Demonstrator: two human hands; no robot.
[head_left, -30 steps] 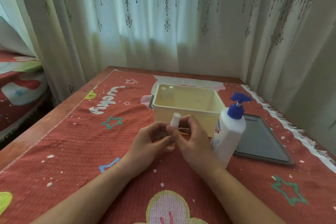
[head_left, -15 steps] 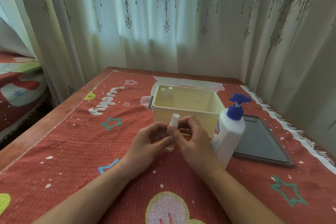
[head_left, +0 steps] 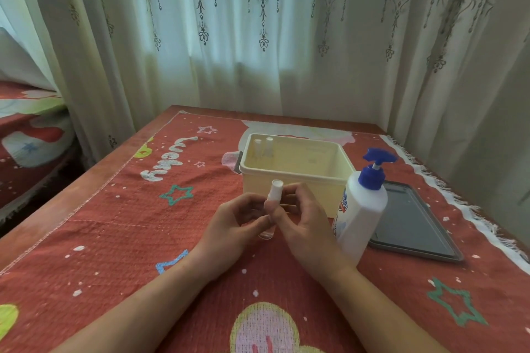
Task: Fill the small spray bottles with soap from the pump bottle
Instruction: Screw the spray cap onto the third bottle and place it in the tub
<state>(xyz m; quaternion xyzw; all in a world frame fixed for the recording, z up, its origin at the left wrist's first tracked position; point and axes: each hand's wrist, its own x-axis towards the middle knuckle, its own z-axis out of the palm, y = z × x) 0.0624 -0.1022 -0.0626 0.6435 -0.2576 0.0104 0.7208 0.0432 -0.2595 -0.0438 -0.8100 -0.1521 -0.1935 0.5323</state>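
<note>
Both hands, the left hand and right hand, are clamped on one small spray bottle between them, seemingly at its cap. A slip could knock over the pump bottle just beside the right hand.

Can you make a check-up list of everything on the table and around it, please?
Surface: red patterned cloth covers the table.
Job's things: small spray bottle upright in both hands; pump bottle upright beside it; two more small bottles in the cream tub.
Clutter: grey tray lying flat.
Grippers: left hand and right hand both grip the spray bottle.
Cables: nothing seen.
Surroundings: patterned curtains behind.
</note>
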